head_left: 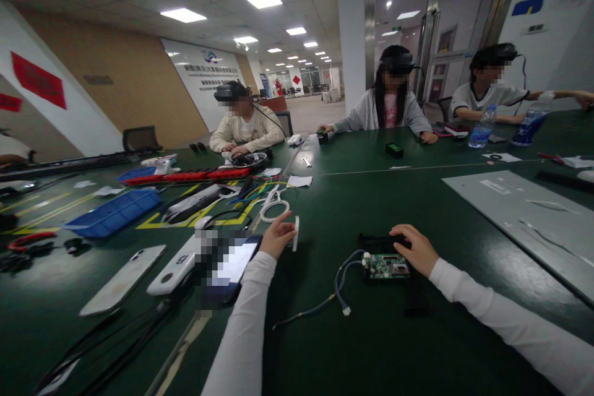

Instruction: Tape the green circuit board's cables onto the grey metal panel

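Note:
My left hand (277,236) pinches a small white strip (296,234) upright just above the dark green table (371,198). My right hand (416,249) rests on a black part (378,241) and touches the right end of a small green circuit board (385,265). Thin blue-grey wires (341,281) with a white plug run from the board's left side across the table. Both sleeves are white. A dark flat piece (414,300) lies under my right wrist.
A phone (232,266), a white phone back (123,279) and a white case lie at the left. Farther left are a blue tray (114,213), cables and a red power strip (185,176). A grey sheet (533,216) lies right. Three people sit across, with water bottles (482,127).

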